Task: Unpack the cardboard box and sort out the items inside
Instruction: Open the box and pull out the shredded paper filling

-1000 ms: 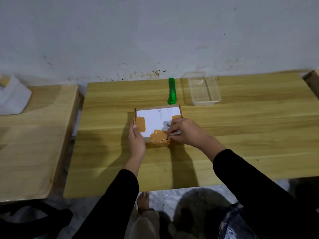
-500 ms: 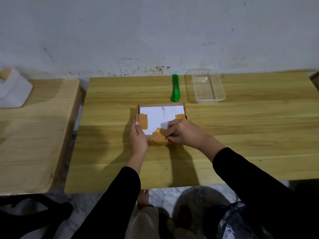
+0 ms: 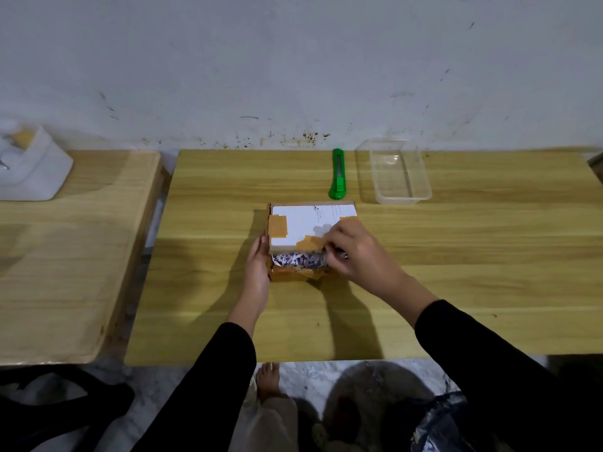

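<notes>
A small cardboard box (image 3: 293, 275) with brown tape stands in the middle of the wooden table (image 3: 456, 272). Its lid (image 3: 306, 223), white with tape patches, is lifted at the near edge. Under it shows crumpled white and dark patterned filling (image 3: 298, 258). My right hand (image 3: 355, 252) pinches the lid's near right corner and holds it up. My left hand (image 3: 257, 267) rests flat against the box's left side and steadies it.
A green utility knife (image 3: 338, 174) lies behind the box. To its right stands a clear plastic container (image 3: 399, 172). A second wooden table (image 3: 65, 256) at the left carries a white object (image 3: 29, 168). Bags lie on the floor below.
The lid lay shut before; now my right hand has raised its near edge, and the filling inside shows. My left hand has stayed on the box's left side.
</notes>
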Available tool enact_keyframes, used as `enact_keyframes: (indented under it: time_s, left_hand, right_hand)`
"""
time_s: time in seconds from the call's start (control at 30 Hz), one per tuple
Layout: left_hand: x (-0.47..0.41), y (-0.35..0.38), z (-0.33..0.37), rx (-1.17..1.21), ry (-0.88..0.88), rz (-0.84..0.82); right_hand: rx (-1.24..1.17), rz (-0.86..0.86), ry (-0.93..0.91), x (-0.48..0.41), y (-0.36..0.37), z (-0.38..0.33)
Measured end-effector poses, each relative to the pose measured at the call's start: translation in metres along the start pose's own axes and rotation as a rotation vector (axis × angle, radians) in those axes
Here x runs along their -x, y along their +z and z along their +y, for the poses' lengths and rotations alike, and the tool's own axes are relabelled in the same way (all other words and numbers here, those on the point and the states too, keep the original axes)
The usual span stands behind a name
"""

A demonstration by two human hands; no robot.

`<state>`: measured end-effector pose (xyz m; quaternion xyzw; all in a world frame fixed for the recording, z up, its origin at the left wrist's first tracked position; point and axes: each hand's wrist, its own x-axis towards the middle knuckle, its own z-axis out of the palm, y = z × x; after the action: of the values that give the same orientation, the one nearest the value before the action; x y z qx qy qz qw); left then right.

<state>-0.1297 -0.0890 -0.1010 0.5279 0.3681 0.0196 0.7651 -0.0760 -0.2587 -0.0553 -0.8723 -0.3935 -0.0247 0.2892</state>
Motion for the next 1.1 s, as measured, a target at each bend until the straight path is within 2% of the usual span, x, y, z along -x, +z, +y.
enact_keyframes:
  time_s: [0.13, 0.3, 0.53, 0.93, 1.1]
  left_hand:
    - [0.0, 0.001, 0.0, 0.001, -0.003, 0.002]
    - [0.0, 0.004, -0.002, -0.023, 0.052, 0.037]
    - [0.0, 0.002, -0.006, -0.071, 0.068, 0.036]
    - [0.005, 0.004, -0.008, -0.181, 0.232, 0.021]
    - [0.007, 0.003, -0.007, -0.258, 0.302, -0.003]
  right_hand:
    - [0.003, 0.06, 0.122, -0.036, -0.031, -0.008]
    - [0.013, 0.176, 0.15, -0.09, -0.047, 0.013]
    - [-0.29, 0.438, 0.419, -0.12, -0.025, 0.055]
    - [-0.382, 0.239, 0.664, -0.086, 0.006, 0.068]
    - [-0.256, 0.189, 0.619, -0.06, 0.013, 0.063]
